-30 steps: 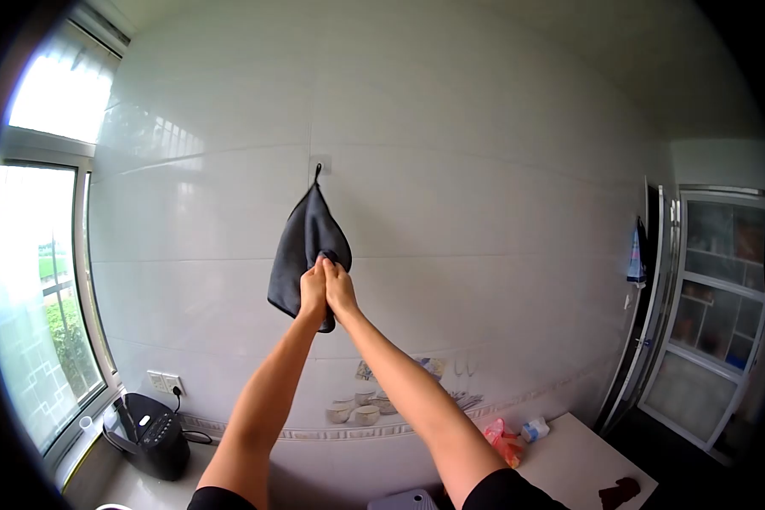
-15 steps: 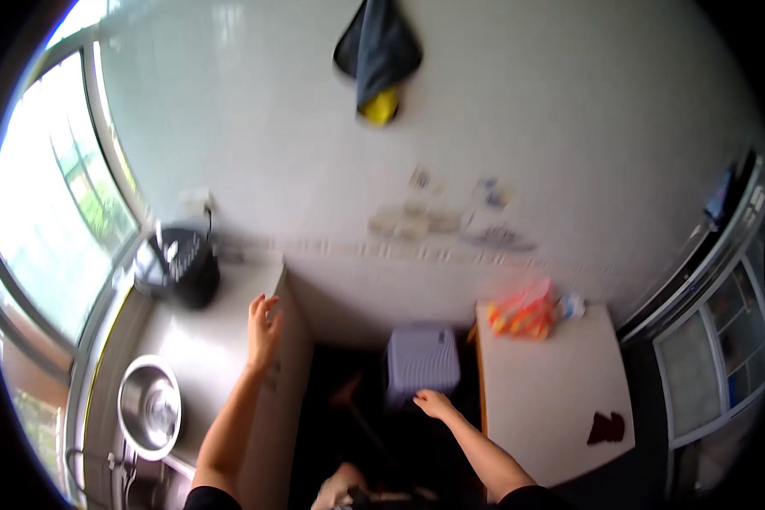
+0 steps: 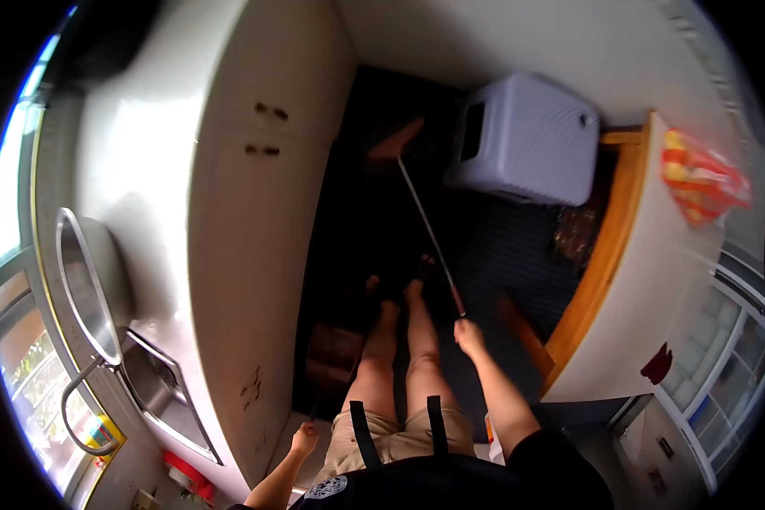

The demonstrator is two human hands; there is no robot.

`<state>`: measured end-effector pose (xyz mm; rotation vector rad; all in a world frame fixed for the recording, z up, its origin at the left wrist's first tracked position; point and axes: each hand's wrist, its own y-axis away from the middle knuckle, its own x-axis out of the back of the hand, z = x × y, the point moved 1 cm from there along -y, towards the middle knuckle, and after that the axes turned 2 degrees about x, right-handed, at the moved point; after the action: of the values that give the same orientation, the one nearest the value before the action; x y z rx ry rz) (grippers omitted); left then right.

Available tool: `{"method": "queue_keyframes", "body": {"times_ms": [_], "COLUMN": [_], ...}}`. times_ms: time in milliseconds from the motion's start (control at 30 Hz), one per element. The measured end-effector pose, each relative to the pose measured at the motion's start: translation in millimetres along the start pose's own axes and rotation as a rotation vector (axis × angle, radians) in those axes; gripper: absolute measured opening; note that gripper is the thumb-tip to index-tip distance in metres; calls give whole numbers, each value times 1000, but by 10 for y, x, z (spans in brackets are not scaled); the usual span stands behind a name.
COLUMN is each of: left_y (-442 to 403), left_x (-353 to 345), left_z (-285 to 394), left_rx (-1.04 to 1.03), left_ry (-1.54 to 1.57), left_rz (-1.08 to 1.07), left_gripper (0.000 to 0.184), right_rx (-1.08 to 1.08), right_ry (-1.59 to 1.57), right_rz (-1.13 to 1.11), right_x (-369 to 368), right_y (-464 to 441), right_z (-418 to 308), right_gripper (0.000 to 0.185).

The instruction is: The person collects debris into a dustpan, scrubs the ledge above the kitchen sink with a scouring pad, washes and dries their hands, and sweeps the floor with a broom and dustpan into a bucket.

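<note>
My right hand [image 3: 469,337] is closed around the end of a broom's long thin handle [image 3: 427,223]. The broom's reddish-brown head [image 3: 397,141] rests on the dark floor near a pale purple plastic bin [image 3: 531,140]. Lower down, my left hand [image 3: 304,438] is closed on the dark handle of a brown dustpan [image 3: 333,353]. The dustpan is dim against the floor, left of my legs, so its contents cannot be made out.
On the left are a white counter [image 3: 136,102], a steel basin [image 3: 93,280] and a sink [image 3: 157,378]. A wood-edged table [image 3: 608,314] at the right bears a red-orange bag [image 3: 701,178] and a dark red cloth [image 3: 657,364]. Bare feet [image 3: 414,276] stand between them.
The view has tipped down from the wall to the floor. Both hands have left the hanging grey cloth and come down; the right has taken the broom and the left the dustpan.
</note>
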<state>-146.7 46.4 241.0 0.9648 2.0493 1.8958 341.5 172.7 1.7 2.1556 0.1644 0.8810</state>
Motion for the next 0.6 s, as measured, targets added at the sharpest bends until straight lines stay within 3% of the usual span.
{"method": "queue_keyframes", "body": {"times_ms": [67, 100, 133, 167, 233, 267, 367, 433, 533, 600], "left_y": [35, -10, -25, 17, -59, -173, -277, -261, -253, -345], "left_x": [-153, -210, -305, -387, -527, -664, -1113, -1065, -1118, -1154], "left_z": [-167, -244, -427, -532, -605, -806, -1797, -1705, -1460, -1328], "left_rx": [195, 291, 331, 385, 467, 424, 311, 128, 375, 432], "left_ry": [257, 384, 440, 408, 347, 367, 415, 140, 240, 261], "left_rz": [-129, -188, -267, -284, -314, -284, -198, -271, -272, -269], "left_gripper": [32, 29, 26, 26, 25, 27, 36, 51, 48, 47], "right_rx": [-69, -314, -302, -340, -209, -201, -235, -292, -387, -439], "right_ry": [-435, -625, -645, -561, -111, 2, 76, 212, 374, 445], "right_rz": [-48, -105, -116, -109, -65, -45, -57, -75, -98, -92], "right_x": [-244, -294, -471, -603, -989, -1041, -1190, -1287, -1542, -1656], "right_y": [-735, -1044, -1283, -1492, -1934, -2076, -2351, -2543, -2753, -2901], "right_z": [64, -15, 110, 206, 620, 640, 693, 712, 957, 1059], "right_gripper": [17, 19, 12, 12, 14, 11, 18, 22, 26, 27]}}
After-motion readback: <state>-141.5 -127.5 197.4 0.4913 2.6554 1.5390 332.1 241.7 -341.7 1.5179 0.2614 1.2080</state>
